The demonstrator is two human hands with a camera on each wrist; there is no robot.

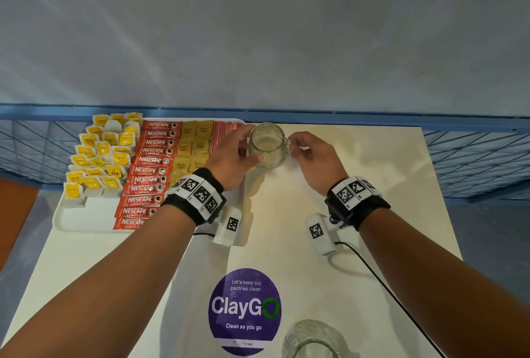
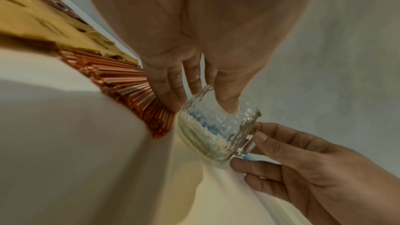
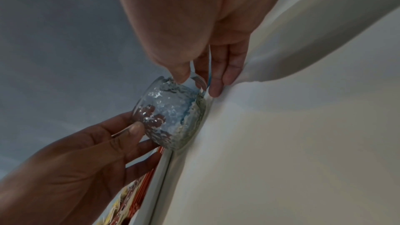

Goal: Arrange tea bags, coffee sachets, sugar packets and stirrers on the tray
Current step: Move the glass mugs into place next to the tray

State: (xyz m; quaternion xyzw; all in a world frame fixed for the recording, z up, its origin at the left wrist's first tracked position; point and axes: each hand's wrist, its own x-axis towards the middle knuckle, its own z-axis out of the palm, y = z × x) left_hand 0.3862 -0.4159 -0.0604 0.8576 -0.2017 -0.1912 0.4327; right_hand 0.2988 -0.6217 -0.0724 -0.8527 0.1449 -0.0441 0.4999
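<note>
A white tray at the left holds yellow tea bags, red coffee sachets, brown sugar packets and a row of red stirrers along its right side. A textured glass mug stands empty on the table just right of the tray's far corner. My left hand grips the mug's body, thumb on the near side and fingers behind. My right hand pinches the mug's handle. The left wrist view shows the mug beside the stirrers.
A second glass stands at the table's near edge, beside a round purple sticker. A black cable crosses the cream table on the right. A blue wire rail runs along the back, under a grey wall.
</note>
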